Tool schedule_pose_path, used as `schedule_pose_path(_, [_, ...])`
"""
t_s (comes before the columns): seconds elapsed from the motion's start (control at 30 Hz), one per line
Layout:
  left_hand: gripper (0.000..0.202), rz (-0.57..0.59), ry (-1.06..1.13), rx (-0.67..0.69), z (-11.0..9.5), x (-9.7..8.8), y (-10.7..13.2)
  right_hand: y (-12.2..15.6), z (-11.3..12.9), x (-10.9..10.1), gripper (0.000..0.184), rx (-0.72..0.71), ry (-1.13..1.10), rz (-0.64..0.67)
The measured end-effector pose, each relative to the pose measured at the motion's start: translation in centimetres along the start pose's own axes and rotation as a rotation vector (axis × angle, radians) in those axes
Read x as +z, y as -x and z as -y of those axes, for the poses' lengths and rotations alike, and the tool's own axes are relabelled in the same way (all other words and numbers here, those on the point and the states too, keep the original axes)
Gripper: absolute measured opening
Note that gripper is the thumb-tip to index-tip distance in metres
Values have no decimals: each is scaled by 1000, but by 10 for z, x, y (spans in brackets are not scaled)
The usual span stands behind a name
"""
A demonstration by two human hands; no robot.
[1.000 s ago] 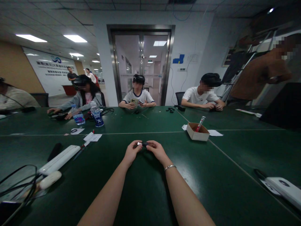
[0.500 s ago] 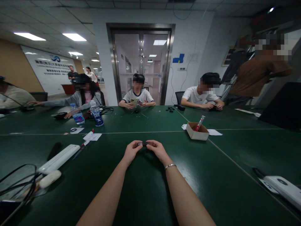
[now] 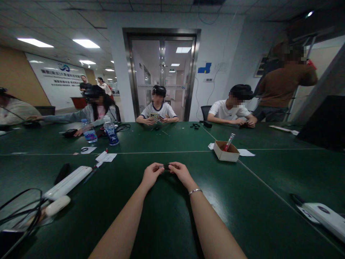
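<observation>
Both my hands meet over the dark green table [image 3: 167,223], fingertips pinched together on a small dark object [image 3: 166,167] with a bit of metal at one end. My left hand [image 3: 151,174] grips its left end and my right hand [image 3: 181,173] grips its right end. A thin silver bracelet [image 3: 194,191] circles my right wrist. The object is too small and covered to name.
A small cardboard box [image 3: 226,151] with a red-and-white pen stands to the right, on paper slips. Two water bottles [image 3: 111,132] stand at the left. A white elongated device [image 3: 67,182], cables [image 3: 18,212] and a white case [image 3: 322,216] lie near. Several people sit opposite.
My fingers have closed in over the small object, hiding its metal end. The standing person at the far right has moved leftward toward the ladder.
</observation>
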State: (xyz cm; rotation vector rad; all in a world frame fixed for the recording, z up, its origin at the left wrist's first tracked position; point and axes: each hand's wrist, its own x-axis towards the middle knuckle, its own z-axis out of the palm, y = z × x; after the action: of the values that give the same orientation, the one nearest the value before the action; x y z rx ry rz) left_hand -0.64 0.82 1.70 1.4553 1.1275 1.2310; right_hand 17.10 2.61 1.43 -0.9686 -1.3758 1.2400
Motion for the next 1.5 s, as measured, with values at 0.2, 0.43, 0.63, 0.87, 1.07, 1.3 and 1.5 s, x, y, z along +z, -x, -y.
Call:
schedule_pose_path(0.2, [33,22,-5,-26,-3,1,0,-1,-3,0,40,3,-7,2])
schedule_pose_path(0.43, [31,53,-56,-51,-9,1,2,0,-1,0,40,6,27,-5])
schedule_pose_path(0.63, [33,68,-84,-49,-5,-1,1,-1,-2,0,41,-2,49,8])
schedule_pose_path(0.87, [34,79,-84,-35,4,-2,-1,-2,-2,0,38,-5,75,14])
schedule_pose_path(1.07, [30,54,-105,-23,0,0,-1,-4,-5,-2,36,-19,98,25])
schedule_pose_path(1.3, [31,69,-98,-10,3,1,-1,-3,-4,-1,36,-9,81,10])
schedule_pose_path(1.5, [35,79,-105,-43,-1,-1,0,-2,-3,-1,38,-16,96,12])
